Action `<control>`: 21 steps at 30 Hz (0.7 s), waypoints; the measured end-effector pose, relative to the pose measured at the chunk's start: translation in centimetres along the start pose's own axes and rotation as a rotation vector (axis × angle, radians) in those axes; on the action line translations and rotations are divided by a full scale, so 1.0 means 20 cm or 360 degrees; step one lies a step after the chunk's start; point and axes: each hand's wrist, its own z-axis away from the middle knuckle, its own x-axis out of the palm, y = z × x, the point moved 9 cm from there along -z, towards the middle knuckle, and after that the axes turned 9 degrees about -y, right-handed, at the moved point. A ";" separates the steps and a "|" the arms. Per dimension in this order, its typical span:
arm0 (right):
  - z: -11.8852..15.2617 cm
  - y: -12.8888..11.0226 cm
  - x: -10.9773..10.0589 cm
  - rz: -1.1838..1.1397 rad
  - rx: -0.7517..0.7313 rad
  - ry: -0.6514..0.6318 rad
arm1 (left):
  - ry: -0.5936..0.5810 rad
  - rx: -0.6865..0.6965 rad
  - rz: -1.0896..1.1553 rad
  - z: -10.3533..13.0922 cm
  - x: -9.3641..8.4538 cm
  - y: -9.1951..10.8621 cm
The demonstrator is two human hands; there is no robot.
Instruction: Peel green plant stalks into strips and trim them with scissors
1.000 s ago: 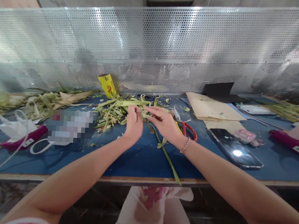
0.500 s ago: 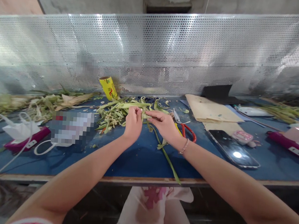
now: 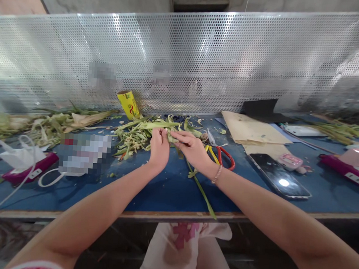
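My left hand and my right hand meet over the blue table, fingertips pinched on a small piece of green plant material between them. Much of that piece is hidden by the fingers. Just behind and left of my left hand lies a pile of green leaf strips. A long green stem runs from under my right hand down to the table's front edge. Scissors with red handles and a yellow-handled tool lie right of my right hand.
A yellow tube stands behind the pile. Brown paper, a phone and a pink case lie to the right. Magenta power strips are at both sides. A perforated metal screen closes the back.
My right fingers have shifted slightly left over the piece, and both hands stay together. The whole view has moved a little.
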 end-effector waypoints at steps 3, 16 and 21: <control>0.00 0.04 0.00 -0.0276 0.0078 -0.0002 | -0.0008 0.0068 -0.0008 0.00 -0.01 0.03; 0.00 0.11 -0.01 -0.1020 0.0269 -0.0001 | -0.0409 0.0336 -0.0017 -0.02 0.02 0.10; 0.00 0.09 -0.01 -0.0949 0.0275 -0.0059 | -0.0559 0.0385 -0.0006 -0.04 0.03 0.10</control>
